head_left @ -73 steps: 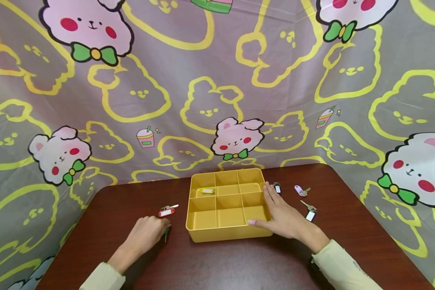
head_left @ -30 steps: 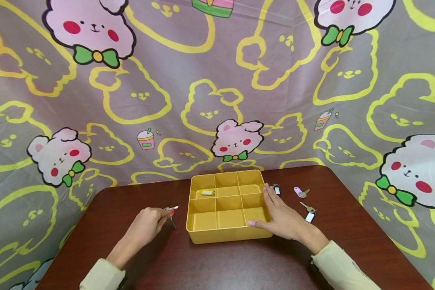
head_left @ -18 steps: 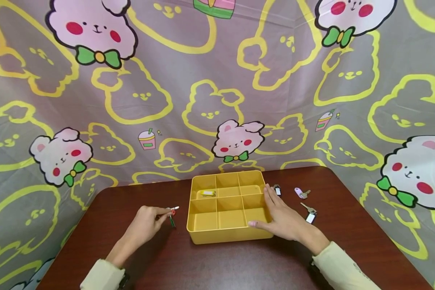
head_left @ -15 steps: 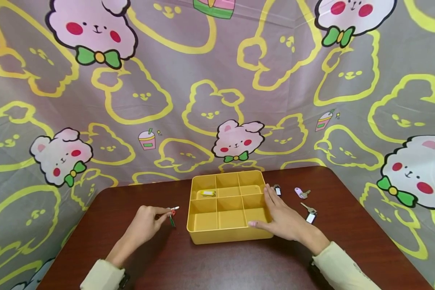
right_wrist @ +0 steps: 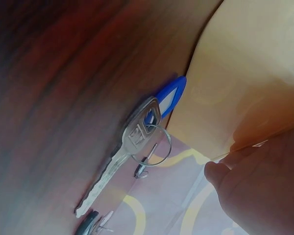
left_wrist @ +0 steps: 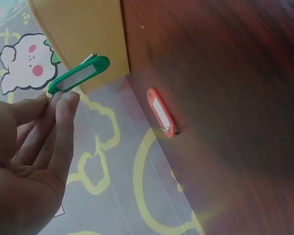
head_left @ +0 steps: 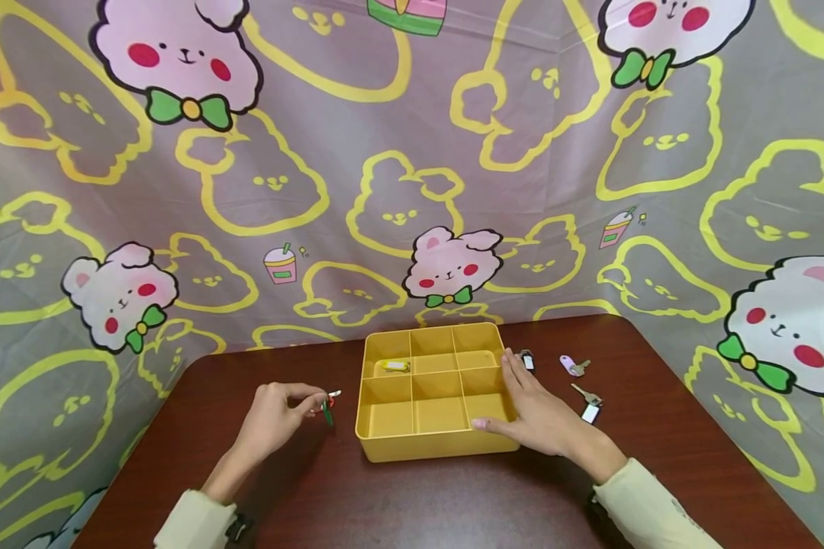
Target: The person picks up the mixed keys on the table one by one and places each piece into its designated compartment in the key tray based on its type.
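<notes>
My left hand pinches the ring of a green key tag, held up off the table. A bit of metal shows behind that tag; most of the key is hidden. Under and beyond these fingers a red key tag lies on the table. My right hand rests against the right side of a yellow divided box, fingers straight along the rim and thumb over the front edge. A yellow key tag lies in the box's back left compartment.
Right of the box lie a key with a blue tag, a black-framed tag, a purple tag with a key and a key with a black-framed tag. A patterned cloth hangs behind the brown table.
The left hand has lifted the green key tag from the table and turned, so the tag now shows below its fingertips near the red one. The right hand has stayed on the box.
</notes>
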### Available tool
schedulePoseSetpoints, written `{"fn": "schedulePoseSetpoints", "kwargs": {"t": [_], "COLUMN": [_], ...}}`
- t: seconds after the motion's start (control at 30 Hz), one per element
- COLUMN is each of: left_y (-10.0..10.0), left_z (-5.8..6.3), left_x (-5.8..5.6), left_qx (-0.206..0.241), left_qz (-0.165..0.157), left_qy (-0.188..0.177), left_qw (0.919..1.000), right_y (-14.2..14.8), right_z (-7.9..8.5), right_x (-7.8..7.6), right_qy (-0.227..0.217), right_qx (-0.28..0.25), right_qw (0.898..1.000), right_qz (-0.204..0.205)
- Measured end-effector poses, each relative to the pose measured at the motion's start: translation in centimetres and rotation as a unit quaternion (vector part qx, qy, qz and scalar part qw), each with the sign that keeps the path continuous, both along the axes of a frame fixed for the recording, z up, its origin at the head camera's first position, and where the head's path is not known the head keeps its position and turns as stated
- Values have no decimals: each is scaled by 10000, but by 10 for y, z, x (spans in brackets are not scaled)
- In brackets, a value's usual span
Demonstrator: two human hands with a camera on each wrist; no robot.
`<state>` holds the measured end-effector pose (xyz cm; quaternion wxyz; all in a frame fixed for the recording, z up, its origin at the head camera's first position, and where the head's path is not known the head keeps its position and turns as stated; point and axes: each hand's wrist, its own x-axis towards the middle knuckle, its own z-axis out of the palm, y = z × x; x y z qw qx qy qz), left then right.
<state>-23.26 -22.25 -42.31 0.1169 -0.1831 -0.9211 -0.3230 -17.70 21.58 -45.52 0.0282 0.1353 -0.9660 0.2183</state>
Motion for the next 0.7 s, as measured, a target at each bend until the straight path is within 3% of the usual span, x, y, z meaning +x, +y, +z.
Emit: {"fn": "schedulePoseSetpoints", "kwargs": {"t": [0.2,0.47,0.7], "left_y": [2,9,15], "left_z": [2,12,22], "left_x": [-1,-3,-8], "left_qx": [396,500,1161], "left_qz": [-27,16,-157], "left_qy": [-136,-186,-676], "left_qw": [9991,9986,9908], "right_y": [0,0,0], "right_z": [-1,-1,-3], "right_x": [0,-1,-1], "right_qy": [8,12,7], "right_qx": [-2,-64,-49], "right_qw": [10000,10000,10000], "right_qz": [-15,-15,-9]}}
